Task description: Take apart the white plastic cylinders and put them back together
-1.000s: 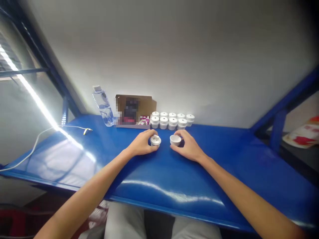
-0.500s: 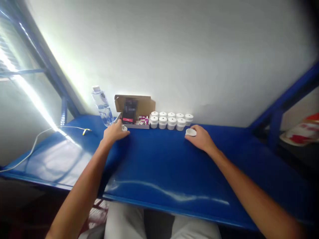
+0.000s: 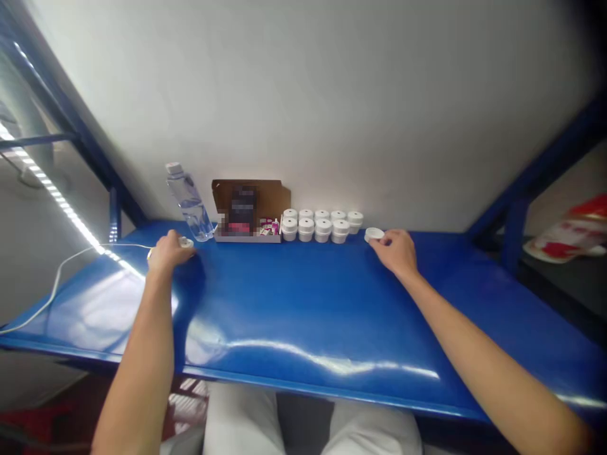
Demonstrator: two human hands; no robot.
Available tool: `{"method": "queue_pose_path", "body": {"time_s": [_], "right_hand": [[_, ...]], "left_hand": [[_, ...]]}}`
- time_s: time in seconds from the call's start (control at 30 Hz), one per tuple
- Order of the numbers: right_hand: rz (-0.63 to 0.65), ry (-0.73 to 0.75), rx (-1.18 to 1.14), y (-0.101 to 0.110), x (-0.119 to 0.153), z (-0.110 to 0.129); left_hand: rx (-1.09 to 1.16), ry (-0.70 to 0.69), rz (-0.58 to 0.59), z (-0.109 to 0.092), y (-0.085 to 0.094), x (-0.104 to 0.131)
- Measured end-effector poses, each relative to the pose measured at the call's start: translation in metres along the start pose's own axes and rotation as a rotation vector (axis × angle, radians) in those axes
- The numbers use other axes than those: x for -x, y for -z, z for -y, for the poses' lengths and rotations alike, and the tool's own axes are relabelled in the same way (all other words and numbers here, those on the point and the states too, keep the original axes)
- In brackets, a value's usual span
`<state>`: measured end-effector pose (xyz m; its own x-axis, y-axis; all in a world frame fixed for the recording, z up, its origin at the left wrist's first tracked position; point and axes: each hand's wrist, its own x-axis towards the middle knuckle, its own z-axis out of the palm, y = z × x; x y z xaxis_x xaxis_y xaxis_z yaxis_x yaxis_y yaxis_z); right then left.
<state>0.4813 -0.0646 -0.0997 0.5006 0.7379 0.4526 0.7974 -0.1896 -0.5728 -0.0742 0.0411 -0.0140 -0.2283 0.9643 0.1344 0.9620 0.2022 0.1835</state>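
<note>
Left hand (image 3: 165, 251): has moved further left, fingers pinching one white round piece (image 3: 186, 242).
Right hand (image 3: 394, 251): has moved rightward, fingers pinching one white cup (image 3: 374, 234).

Stretches the bare left forearm (image 3: 137, 360) almost straight ahead and the bare right forearm (image 3: 478, 354) on a slant, inward from the right side. Curls the left hand (image 3: 165, 253) with its back uppermost and its thumb pointing inward. Pinches with the thumb and fingers of the right hand (image 3: 397, 251), likewise pointing inward. Holds the 2 hands well apart from each other, at about equal forward reach.
</note>
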Motion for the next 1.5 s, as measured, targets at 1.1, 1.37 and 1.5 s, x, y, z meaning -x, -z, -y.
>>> {"method": "queue_pose_path", "body": {"time_s": [1.1, 1.37, 1.5], "right_hand": [[0.163, 0.357, 0.084, -0.004, 0.018, 0.030], [0.180, 0.452, 0.199, -0.015, -0.013, 0.034], [0.134, 0.399, 0.199, -0.014, -0.016, 0.037]], "left_hand": [[0.914, 0.108, -0.490, -0.010, 0.005, -0.002], [0.749, -0.074, -0.363, -0.051, -0.018, 0.019], [0.689, -0.254, -0.294, -0.073, -0.028, 0.034]]}}
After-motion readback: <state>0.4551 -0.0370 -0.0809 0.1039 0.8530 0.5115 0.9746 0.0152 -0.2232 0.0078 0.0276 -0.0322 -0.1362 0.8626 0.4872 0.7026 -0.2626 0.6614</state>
